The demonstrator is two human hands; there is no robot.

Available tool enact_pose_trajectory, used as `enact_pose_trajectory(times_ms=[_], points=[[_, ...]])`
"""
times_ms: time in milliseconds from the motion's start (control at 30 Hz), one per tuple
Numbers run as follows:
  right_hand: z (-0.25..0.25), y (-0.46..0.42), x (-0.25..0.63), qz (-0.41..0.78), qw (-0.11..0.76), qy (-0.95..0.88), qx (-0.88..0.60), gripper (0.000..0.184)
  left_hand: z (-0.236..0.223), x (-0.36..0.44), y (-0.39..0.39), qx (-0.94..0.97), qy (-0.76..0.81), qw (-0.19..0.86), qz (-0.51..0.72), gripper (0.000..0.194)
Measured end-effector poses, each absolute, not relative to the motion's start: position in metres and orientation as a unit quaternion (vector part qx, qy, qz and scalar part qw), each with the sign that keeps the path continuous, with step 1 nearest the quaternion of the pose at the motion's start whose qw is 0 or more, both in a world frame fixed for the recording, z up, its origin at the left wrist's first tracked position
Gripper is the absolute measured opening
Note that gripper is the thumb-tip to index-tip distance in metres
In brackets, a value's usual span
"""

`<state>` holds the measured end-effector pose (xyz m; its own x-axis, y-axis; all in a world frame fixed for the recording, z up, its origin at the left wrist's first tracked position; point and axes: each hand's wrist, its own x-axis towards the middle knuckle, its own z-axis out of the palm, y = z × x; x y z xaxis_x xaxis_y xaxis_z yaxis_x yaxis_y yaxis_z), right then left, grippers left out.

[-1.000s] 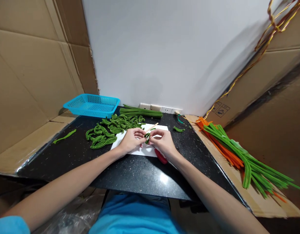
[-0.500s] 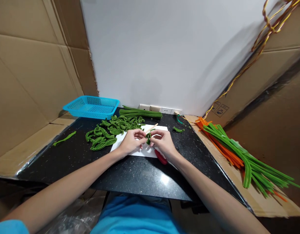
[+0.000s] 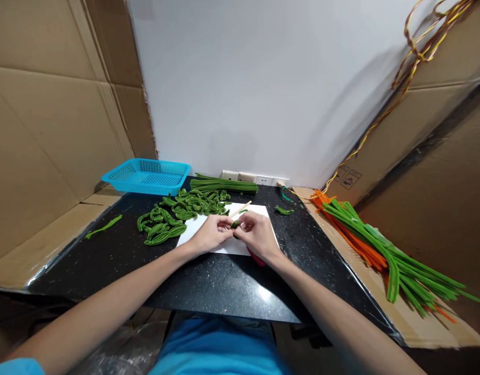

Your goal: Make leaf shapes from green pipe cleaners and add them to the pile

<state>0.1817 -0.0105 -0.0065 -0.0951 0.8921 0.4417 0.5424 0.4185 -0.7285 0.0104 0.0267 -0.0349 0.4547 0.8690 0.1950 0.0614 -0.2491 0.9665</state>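
Note:
My left hand (image 3: 213,232) and my right hand (image 3: 259,233) meet over a white sheet (image 3: 229,248), both with fingers closed in a pinch. Between the fingertips is a small piece of dark green pipe cleaner (image 3: 235,225), mostly hidden by the fingers. A thin wooden stick (image 3: 240,208) lies on the sheet just beyond the hands. Under my right hand shows the red handle (image 3: 257,259) of a tool whose other end is covered. To the left of the sheet spreads a pile of looped green pipe cleaners (image 3: 160,224).
A blue plastic basket (image 3: 146,186) stands at the back left, near a bundle of straight dark green pipe cleaners (image 3: 224,185). Bright green stems (image 3: 380,242) and orange stems (image 3: 353,237) lie on cardboard at the right. Wall sockets (image 3: 263,180) and twisted wire (image 3: 359,148) are behind.
The fingers of both hands have drawn closer together around the green piece, covering more of it. My right hand has shifted slightly left and now hides more of the red-handled tool.

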Motion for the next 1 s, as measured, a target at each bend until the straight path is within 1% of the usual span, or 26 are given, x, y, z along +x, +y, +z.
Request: enact_pose_trajectory(times_ms=[100, 167, 233, 300, 433, 567, 633, 767, 833, 1000], points=[[-0.006, -0.011, 0.181, 0.199, 0.453, -0.709, -0.502, 0.004, -0.033, 0.011, 0.026, 0.674, 0.345, 0.512, 0.406, 0.014], [-0.006, -0.008, 0.181, 0.251, 0.464, -0.693, -0.491, 0.006, -0.030, 0.010, 0.024, 0.660, 0.349, 0.521, 0.413, 0.016], [-0.006, -0.005, 0.182, 0.323, 0.478, -0.671, -0.466, 0.008, -0.026, 0.008, 0.021, 0.651, 0.354, 0.529, 0.414, 0.023], [-0.007, -0.002, 0.183, 0.375, 0.489, -0.652, -0.442, 0.014, -0.024, 0.006, 0.020, 0.648, 0.365, 0.529, 0.408, 0.030], [-0.008, 0.001, 0.184, 0.426, 0.506, -0.610, -0.435, 0.029, -0.022, 0.004, 0.020, 0.645, 0.390, 0.523, 0.399, 0.039], [-0.006, 0.000, 0.183, 0.515, 0.528, -0.521, -0.430, 0.034, -0.021, 0.003, 0.022, 0.633, 0.406, 0.509, 0.418, 0.042], [-0.005, 0.000, 0.183, 0.546, 0.530, -0.497, -0.417, 0.035, -0.019, 0.003, 0.021, 0.630, 0.394, 0.523, 0.418, 0.043], [-0.002, -0.001, 0.186, 0.577, 0.533, -0.486, -0.383, 0.039, -0.013, 0.003, 0.017, 0.621, 0.338, 0.597, 0.378, 0.047], [-0.001, -0.002, 0.187, 0.578, 0.530, -0.494, -0.375, 0.039, -0.011, 0.001, 0.017, 0.629, 0.318, 0.615, 0.353, 0.048], [0.000, -0.003, 0.188, 0.584, 0.513, -0.512, -0.365, 0.038, -0.013, -0.002, 0.020, 0.646, 0.334, 0.587, 0.356, 0.038]])
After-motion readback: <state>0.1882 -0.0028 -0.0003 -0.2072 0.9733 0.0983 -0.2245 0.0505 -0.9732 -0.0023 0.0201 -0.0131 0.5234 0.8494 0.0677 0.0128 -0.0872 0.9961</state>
